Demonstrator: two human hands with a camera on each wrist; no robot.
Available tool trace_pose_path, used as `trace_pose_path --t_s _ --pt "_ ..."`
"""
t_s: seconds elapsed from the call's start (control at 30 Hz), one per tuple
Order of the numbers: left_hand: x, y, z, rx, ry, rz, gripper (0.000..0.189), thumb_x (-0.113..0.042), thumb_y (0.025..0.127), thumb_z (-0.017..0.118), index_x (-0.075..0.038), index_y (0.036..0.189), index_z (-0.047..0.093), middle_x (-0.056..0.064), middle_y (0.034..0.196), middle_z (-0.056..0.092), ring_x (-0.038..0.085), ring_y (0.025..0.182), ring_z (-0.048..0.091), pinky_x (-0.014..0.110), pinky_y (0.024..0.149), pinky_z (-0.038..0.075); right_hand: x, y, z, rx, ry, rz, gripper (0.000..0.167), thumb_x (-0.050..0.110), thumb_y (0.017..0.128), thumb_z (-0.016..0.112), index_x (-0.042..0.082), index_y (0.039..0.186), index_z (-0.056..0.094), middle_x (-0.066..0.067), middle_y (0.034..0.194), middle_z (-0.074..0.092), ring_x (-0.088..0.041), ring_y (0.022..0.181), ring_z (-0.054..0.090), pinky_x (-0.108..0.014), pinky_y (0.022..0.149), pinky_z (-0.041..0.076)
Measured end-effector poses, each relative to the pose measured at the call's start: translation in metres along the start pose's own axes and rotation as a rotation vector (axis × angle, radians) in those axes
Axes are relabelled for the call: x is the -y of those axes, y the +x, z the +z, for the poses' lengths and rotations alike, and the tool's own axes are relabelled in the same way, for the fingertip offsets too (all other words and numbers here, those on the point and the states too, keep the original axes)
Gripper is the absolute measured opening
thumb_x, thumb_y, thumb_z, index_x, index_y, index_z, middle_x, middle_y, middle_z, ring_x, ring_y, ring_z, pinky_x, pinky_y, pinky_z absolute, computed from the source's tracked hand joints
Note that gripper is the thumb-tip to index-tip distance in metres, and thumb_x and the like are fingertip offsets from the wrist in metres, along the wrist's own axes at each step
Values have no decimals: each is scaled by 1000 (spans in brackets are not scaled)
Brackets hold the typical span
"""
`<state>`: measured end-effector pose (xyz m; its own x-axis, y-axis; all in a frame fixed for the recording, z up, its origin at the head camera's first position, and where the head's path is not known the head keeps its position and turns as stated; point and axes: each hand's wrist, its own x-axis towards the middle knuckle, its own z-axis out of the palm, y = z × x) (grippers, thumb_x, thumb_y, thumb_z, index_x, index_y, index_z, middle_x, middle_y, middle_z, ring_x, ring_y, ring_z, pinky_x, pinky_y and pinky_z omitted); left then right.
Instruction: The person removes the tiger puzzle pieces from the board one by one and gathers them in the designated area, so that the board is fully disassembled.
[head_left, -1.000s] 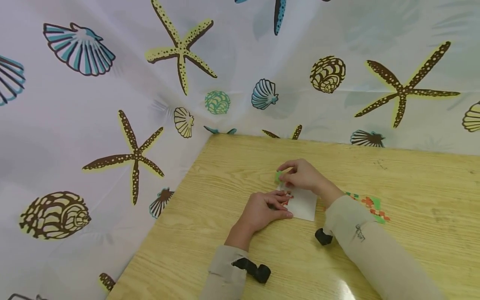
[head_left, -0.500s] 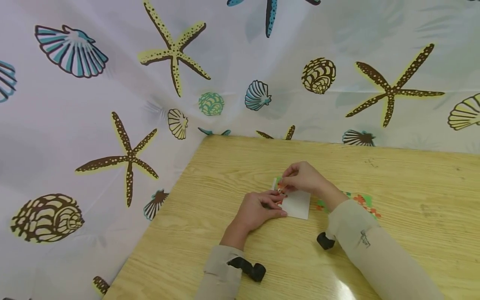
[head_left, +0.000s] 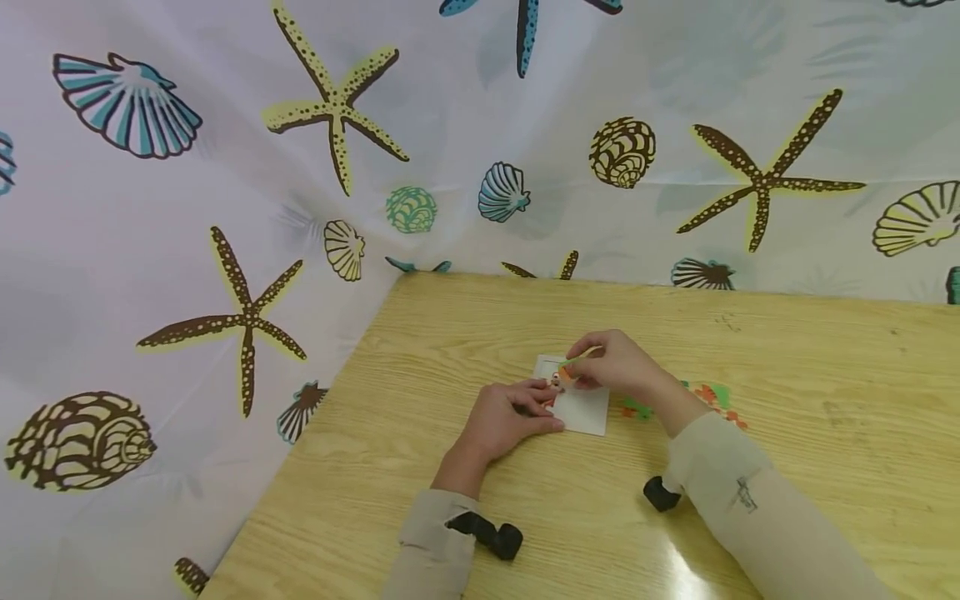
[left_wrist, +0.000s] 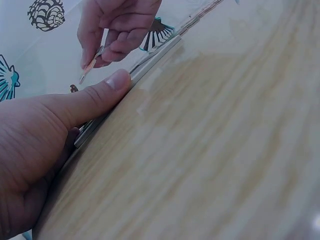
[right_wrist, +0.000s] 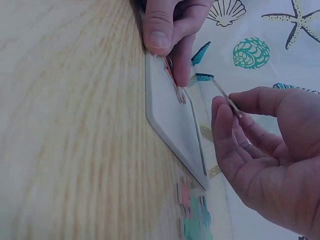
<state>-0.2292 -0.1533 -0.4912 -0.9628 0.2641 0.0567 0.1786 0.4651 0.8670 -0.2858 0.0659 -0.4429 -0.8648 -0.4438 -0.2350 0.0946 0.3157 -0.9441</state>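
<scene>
A white puzzle board (head_left: 585,410) lies flat on the table. My left hand (head_left: 504,421) holds it at its left side, thumb along the near edge and fingertips over an orange-red puzzle piece (head_left: 549,402). Above the far part of the board, my right hand (head_left: 611,364) pinches a thin green-and-orange puzzle piece (head_left: 567,372) between thumb and fingers. Seen edge-on in the right wrist view, this piece (right_wrist: 226,97) is tilted and apart from the board (right_wrist: 170,115). The left fingers partly cover the piece on the board.
Several loose green and orange puzzle pieces (head_left: 716,395) lie right of the board, partly behind the right forearm. The wooden table (head_left: 450,333) meets a shell-and-starfish cloth (head_left: 457,125) at its back and left edges. Black wrist cameras (head_left: 508,542) hang under the sleeves.
My right hand has taken the green-and-orange piece away from the board's far left corner, rightward and up, turning it. The left hand keeps its place on the board. The head view has shifted slightly.
</scene>
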Motion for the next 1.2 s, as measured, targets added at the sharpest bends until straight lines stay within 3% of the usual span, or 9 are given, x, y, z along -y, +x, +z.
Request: trace_pose_path --t_s 0.17,0.5,0.83,1.2 --pt "2 -1 -2 -7 -10 -25 12 -19 80 92 -10 82 85 1 121 77 18 137 58 39 116 44 -1 -6 -3 -22 -15 10 24 12 100 68 -6 116 65 -19 108 76 -20 83 74 -33 79 63" --pt "2 -1 -3 -4 4 -26 12 -21 80 92 -11 83 85 -1 122 76 16 137 57 39 118 42 -8 -27 -15 5 -72 3 28 16 101 70 -5 119 65 -18 113 75 -25 92 75 -36 85 62" --pt "2 -1 -1 -12 -3 -25 11 -18 80 92 -11 82 85 0 123 76 17 138 57 39 118 41 -19 -45 -24 72 4 -56 23 9 100 70 -10 112 65 -16 99 75 -18 82 71 -31 75 61" --pt "-1 0 2 -13 2 -19 12 -18 80 92 -9 82 85 3 121 76 20 138 57 41 118 42 -23 -57 -39 119 -18 -54 23 8 100 70 -11 113 66 -13 101 73 -21 87 74 -33 81 63"
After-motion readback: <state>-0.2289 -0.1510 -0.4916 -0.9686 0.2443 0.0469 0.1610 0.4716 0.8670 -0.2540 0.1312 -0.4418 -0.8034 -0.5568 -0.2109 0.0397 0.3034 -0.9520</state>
